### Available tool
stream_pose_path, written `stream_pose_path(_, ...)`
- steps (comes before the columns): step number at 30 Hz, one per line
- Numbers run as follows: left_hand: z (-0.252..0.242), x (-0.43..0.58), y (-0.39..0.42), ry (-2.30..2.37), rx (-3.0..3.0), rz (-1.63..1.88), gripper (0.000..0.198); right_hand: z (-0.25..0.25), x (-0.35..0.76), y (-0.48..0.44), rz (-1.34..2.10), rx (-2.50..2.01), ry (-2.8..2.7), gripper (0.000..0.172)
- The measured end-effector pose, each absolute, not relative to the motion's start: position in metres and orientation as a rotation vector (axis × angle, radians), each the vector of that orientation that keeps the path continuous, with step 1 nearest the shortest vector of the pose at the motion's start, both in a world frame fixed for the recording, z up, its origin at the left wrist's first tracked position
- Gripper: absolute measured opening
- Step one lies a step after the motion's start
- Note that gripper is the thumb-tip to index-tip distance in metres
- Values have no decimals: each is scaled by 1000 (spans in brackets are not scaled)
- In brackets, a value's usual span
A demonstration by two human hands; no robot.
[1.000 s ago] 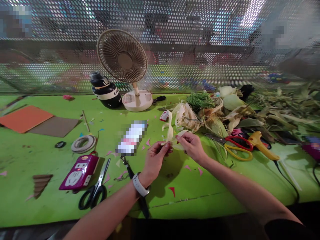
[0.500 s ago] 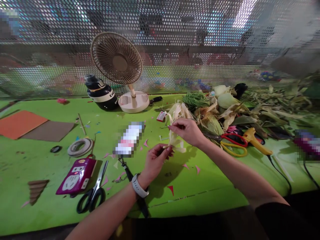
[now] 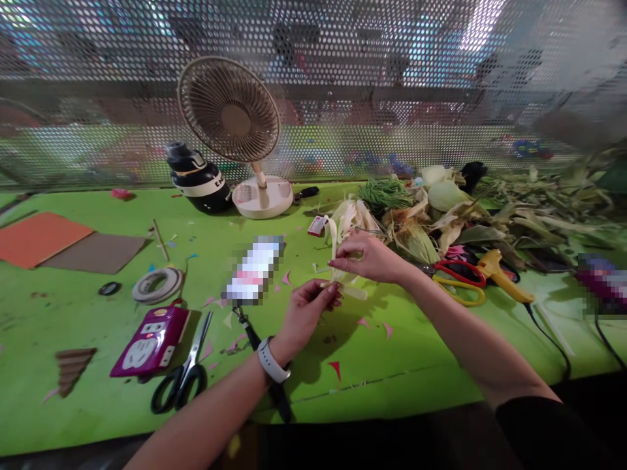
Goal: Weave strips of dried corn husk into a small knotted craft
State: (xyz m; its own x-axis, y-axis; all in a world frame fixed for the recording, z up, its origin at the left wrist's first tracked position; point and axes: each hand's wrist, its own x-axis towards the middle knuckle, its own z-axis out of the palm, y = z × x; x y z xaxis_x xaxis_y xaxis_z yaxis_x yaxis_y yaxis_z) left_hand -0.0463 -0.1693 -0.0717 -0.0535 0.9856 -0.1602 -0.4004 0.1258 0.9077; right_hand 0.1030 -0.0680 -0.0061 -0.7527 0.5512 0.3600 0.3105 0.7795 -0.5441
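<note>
My left hand (image 3: pixel 304 311), with a white watch on its wrist, pinches the lower end of a pale corn husk strip (image 3: pixel 349 291) above the green table (image 3: pixel 401 352). A little higher and to the right, my right hand (image 3: pixel 369 256) pinches the same strip's upper part. Both hands hover over the table's middle, in front of a heap of corn husks (image 3: pixel 411 225).
Black scissors (image 3: pixel 183 372) and a magenta power strip (image 3: pixel 149 334) lie at left, near a tape roll (image 3: pixel 157 284). Red and yellow scissors (image 3: pixel 458 281) and a yellow glue gun (image 3: pixel 499 274) lie right. A fan (image 3: pixel 235 124) stands at the back by a perforated screen.
My right hand rose and pulled the husk strip up and away from the left hand, then came down slightly. The left hand kept its pinch and stayed in place.
</note>
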Motion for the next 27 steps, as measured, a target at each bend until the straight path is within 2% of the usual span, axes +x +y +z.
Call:
stream_pose_path(3, -71, -46, -168, 1034, 733, 1344, 25, -2, 109, -67, 553, -612, -2503, 25)
stream_pose_path(11, -74, -46, -166, 999, 692, 1371, 21, -11, 107, -71, 429, -754, -2490, 31)
stream_pose_path(27, -75, -47, -166, 1023, 716, 1367, 21, 5, 116, -71, 533, -802, -2641, 21)
